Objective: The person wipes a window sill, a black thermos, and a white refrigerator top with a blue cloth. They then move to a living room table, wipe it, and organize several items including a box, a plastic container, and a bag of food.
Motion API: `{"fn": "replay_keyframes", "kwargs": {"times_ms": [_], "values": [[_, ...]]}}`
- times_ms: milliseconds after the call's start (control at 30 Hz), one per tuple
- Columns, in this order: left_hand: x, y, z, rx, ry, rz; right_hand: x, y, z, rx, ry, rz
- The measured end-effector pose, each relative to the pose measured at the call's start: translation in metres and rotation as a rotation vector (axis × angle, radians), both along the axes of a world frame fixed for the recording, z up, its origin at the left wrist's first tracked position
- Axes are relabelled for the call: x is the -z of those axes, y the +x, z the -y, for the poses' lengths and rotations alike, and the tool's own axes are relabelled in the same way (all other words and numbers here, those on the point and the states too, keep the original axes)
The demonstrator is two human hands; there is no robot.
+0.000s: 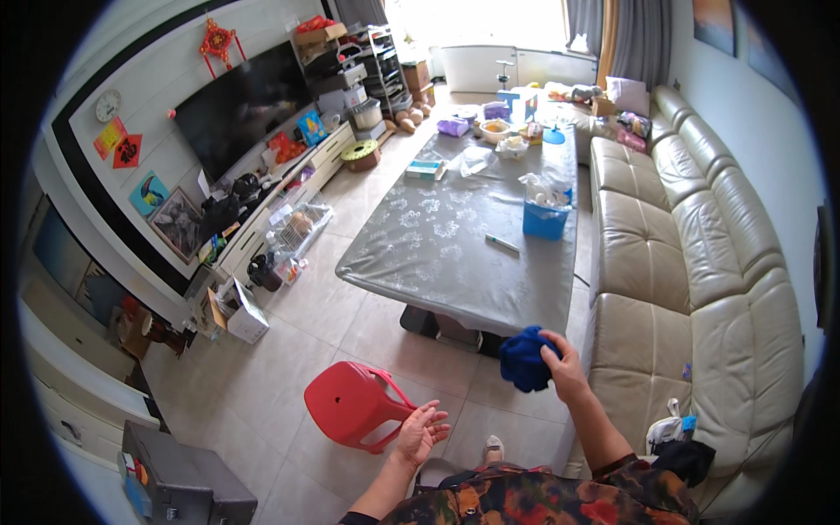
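Observation:
My right hand (pixel 566 369) grips a bunched dark blue cloth (pixel 527 359) just off the near end of the covered table. Fingers apart and palm turned up, my left hand (pixel 422 433) holds nothing. It appears over the edge of a red plastic stool (pixel 348 401) on the floor; whether it touches the stool I cannot tell. A grey patterned tablecloth (pixel 433 230) covers the long table, and on it are a blue bin (pixel 545 220) lined with a plastic bag, a pen-like white stick (pixel 503 243) and a small white and teal box (pixel 426 170).
A beige leather sofa (pixel 646 262) runs along the right. An open cardboard box (pixel 246 318) and a wire cage (pixel 302 226) stand by the TV cabinet (pixel 321 157) on the left. A grey case (pixel 177 479) is at the lower left. Bowls and bags crowd the table's far end.

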State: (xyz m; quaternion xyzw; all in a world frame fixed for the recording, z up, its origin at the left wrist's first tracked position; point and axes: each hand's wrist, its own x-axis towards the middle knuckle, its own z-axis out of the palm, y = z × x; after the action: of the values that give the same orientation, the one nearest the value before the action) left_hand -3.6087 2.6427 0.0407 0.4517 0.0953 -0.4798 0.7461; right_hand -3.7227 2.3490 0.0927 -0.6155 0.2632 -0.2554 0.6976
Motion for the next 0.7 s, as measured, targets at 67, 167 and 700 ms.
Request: {"fn": "replay_keyframes", "kwargs": {"times_ms": [67,167,700], "values": [[0.005,0.031,0.017,0.007,-0.026,-0.007,-0.013,0.042,0.025,0.03,-0.117,0.025],[0.015,0.083,0.035,0.014,-0.032,-0.052,0.002,0.098,0.067,0.096,-0.297,-0.004],[0.128,0.371,0.072,-0.386,0.231,-0.213,0.138,0.338,0.017,-0.191,-0.959,-0.559]]}}
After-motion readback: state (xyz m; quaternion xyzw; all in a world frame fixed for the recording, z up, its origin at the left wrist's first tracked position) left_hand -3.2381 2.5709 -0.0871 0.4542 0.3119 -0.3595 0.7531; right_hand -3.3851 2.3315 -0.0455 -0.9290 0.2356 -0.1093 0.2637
